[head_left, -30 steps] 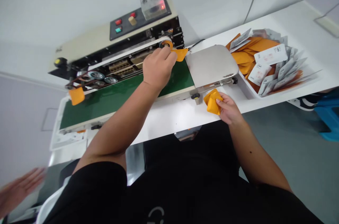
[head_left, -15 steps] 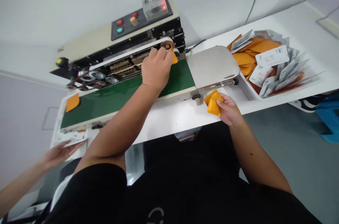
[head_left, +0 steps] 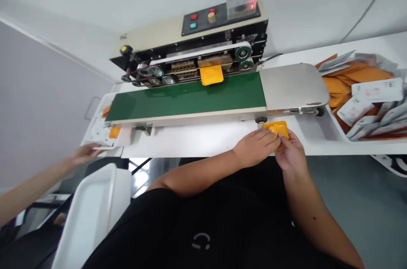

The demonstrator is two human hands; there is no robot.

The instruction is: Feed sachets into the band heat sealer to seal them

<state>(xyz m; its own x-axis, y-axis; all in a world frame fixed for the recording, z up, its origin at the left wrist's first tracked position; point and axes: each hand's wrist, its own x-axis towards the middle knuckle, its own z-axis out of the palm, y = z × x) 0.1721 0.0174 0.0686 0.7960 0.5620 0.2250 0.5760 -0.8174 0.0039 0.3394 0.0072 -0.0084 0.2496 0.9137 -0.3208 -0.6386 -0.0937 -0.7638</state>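
Yellow packets (head_left: 282,126) between my hands, near the front edge of the white table (head_left: 190,142).
In the head view, my right hand (head_left: 291,152) grasps them; my left hand (head_left: 256,148) touches them, its pinch too hidden to tell. They look light, soft, perhaps slick; an edge should hold best.

One head-worn view — from above the shirt (head_left: 229,226), near, forward and down — onto the belt machine (head_left: 187,97).
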